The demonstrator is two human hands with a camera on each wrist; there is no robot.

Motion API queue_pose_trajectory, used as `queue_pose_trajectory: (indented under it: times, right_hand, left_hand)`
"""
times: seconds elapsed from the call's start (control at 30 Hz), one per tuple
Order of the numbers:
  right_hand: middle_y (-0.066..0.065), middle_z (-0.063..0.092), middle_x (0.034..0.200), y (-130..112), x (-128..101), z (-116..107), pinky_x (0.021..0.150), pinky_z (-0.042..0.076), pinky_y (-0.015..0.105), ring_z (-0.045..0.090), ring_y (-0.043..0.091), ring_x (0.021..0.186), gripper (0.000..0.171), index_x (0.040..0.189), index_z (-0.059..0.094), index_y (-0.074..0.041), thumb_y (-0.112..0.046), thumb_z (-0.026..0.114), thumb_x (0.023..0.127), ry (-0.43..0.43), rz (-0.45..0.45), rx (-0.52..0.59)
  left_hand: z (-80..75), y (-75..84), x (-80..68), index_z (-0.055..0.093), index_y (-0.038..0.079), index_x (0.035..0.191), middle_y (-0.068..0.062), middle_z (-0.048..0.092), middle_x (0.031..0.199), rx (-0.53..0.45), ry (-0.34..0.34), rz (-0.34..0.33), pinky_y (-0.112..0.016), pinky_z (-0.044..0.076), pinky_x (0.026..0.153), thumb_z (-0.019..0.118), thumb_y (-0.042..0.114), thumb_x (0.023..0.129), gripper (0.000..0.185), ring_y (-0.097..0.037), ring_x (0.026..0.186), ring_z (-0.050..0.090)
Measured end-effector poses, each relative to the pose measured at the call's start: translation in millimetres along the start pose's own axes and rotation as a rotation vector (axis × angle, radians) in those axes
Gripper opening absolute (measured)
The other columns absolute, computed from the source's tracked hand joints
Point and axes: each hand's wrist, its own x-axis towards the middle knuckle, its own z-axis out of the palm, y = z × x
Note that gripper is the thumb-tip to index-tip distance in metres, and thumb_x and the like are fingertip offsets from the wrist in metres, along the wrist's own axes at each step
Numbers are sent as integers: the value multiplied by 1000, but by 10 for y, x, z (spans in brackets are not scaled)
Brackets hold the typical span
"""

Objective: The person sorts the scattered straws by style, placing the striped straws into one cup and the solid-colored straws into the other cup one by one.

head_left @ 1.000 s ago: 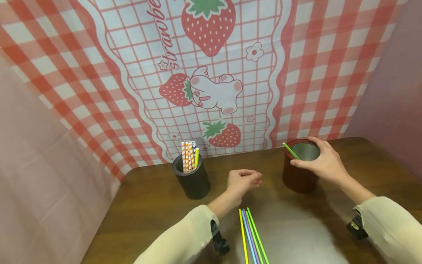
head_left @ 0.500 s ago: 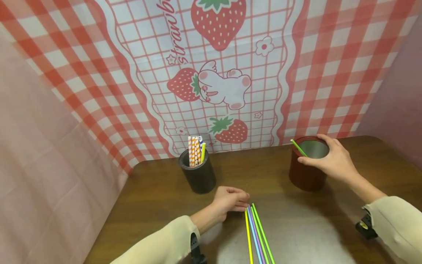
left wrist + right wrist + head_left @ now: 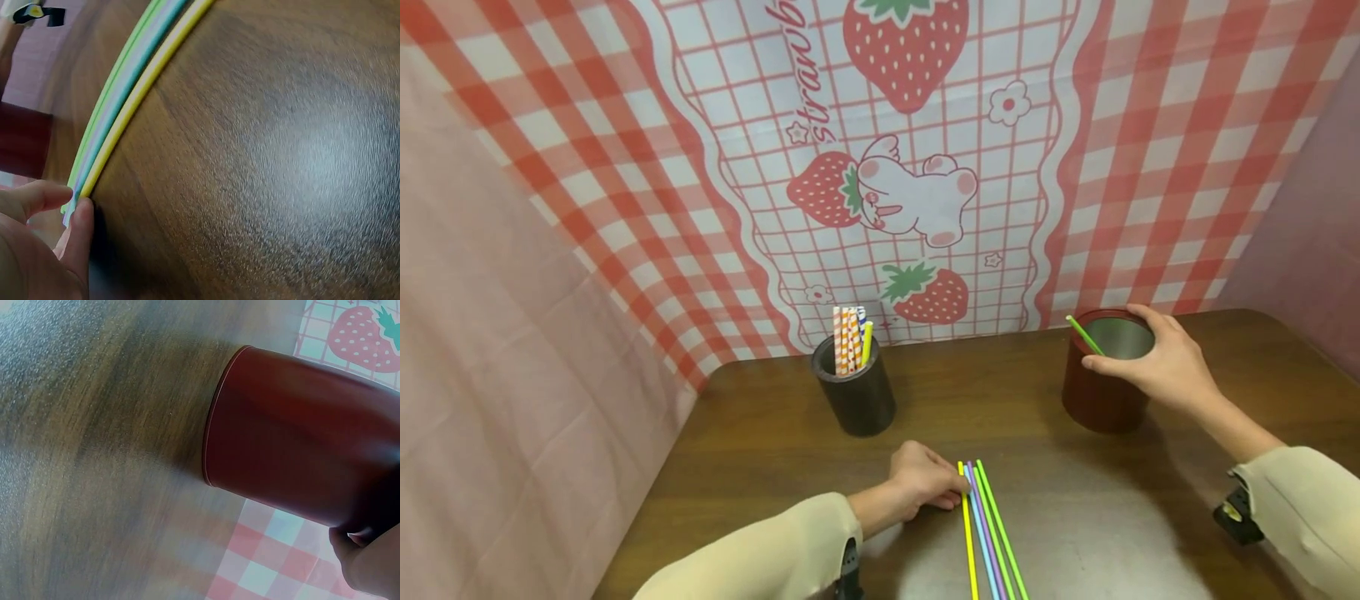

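Several plain drinking straws, yellow, blue, purple and green, lie side by side on the table. My left hand is at their far ends. In the left wrist view, its thumb and forefinger lie on either side of the blue straw's end, the forefinger against the yellow straw. Whether they pinch is unclear. My right hand holds the rim of a dark red cup, thumb near, fingers on the far side. A green straw leans inside it.
A black cup with several striped paper straws and a yellow straw stands at the back left of the wooden table. A strawberry-print cloth hangs right behind the table.
My left hand has come down toward me from the space between the cups to the straws' far ends. The right hand stays on the red cup. The head view has shifted slightly.
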Motion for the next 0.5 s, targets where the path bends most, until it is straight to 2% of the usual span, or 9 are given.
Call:
queue_pose_trajectory:
  times: [0.33, 0.5]
  right_hand:
    - [33, 37, 135, -19, 14, -12, 74, 41, 62, 41, 49, 109, 101, 148, 28, 0, -47, 79, 74, -4, 3, -1]
    - [33, 37, 136, 0, 7, 2, 75, 41, 62, 41, 49, 111, 101, 148, 29, -1, -47, 79, 74, -3, 9, 3]
  left_hand:
    - [34, -2, 10, 69, 8, 57, -2, 61, 46, 195, 70, 90, -24, 49, 39, 79, -1, 63, 15, -5, 34, 53]
    - [41, 7, 12, 67, 11, 52, 0, 59, 43, 290, 90, 102, -23, 46, 37, 84, 4, 62, 21, -5, 32, 52]
